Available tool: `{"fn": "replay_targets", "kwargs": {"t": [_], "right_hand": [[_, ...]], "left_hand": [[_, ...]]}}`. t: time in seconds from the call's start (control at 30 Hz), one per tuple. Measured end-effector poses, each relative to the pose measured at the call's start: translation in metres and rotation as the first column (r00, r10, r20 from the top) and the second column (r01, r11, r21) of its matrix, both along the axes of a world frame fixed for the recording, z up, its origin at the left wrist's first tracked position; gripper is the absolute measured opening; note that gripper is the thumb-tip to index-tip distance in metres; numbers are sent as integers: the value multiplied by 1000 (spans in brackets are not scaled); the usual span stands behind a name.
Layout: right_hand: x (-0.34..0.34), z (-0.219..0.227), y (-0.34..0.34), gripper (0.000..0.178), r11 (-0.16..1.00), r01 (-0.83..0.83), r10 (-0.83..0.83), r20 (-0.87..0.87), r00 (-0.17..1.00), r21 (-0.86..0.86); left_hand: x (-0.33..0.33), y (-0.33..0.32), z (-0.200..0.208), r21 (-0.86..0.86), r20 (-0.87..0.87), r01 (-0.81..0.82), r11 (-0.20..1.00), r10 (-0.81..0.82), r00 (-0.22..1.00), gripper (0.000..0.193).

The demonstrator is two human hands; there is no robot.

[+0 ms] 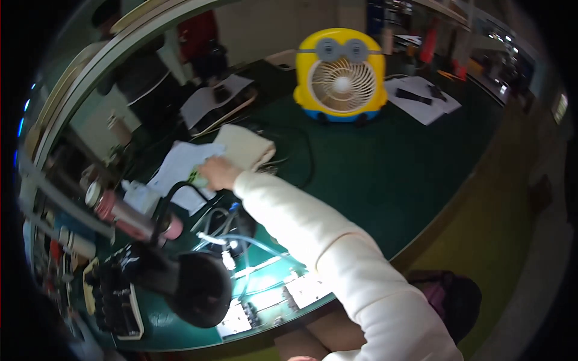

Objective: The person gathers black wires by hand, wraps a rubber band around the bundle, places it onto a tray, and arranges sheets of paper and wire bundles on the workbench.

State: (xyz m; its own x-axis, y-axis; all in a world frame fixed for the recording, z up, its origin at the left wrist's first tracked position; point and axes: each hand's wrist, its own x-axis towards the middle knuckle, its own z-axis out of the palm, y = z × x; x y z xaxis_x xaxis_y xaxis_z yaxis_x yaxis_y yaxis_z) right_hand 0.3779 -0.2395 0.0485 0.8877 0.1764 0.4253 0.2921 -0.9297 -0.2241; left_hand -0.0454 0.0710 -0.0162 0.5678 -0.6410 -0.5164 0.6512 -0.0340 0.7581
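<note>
My right hand (pixel 218 173), at the end of a white sleeve, reaches far across the green workbench to the left. Its fingers are drawn together at a small yellow-green and black piece (pixel 194 176), whose kind I cannot make out. Beneath the hand lie white paper sheets (pixel 176 166), with a folded cream cloth (pixel 244 146) just beyond. Only a sliver of skin, perhaps my left hand (pixel 302 358), shows at the lower edge; its fingers are hidden. Clear tubing with white connectors (pixel 226 243) lies on the bench nearer me, under bright light.
A black gooseneck lamp (pixel 201 289) arches over the near left. Beside it stand a pink bottle (pixel 123 213) and a white bottle (pixel 141 197). A yellow cartoon-shaped fan (pixel 341 84) stands at the back. White plates (pixel 307 291) lie along the front edge; a dark bag (pixel 463 304) is at right.
</note>
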Motion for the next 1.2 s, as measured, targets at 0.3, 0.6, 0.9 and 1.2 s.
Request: {"fn": "replay_targets", "kwargs": {"t": [0.3, 0.6, 0.9, 1.2], "right_hand": [[-209, 32, -113, 26, 907, -152, 81, 191, 978, 394], [-395, -27, -323, 27, 513, 851, -858, 105, 504, 110], [-379, -20, -448, 30, 260, 964, -964, 32, 263, -56], [-360, -43, -509, 11, 291, 895, -880, 274, 389, -338]], "left_hand": [[34, -139, 79, 203, 977, 479, 854, -210, -40, 30], [29, -327, 67, 545, 685, -103, 832, -513, -517, 44], [29, -336, 60, 581, 637, -173, 795, -576, -513, 44], [28, -332, 78, 618, 652, -116, 778, -589, -477, 45]]}}
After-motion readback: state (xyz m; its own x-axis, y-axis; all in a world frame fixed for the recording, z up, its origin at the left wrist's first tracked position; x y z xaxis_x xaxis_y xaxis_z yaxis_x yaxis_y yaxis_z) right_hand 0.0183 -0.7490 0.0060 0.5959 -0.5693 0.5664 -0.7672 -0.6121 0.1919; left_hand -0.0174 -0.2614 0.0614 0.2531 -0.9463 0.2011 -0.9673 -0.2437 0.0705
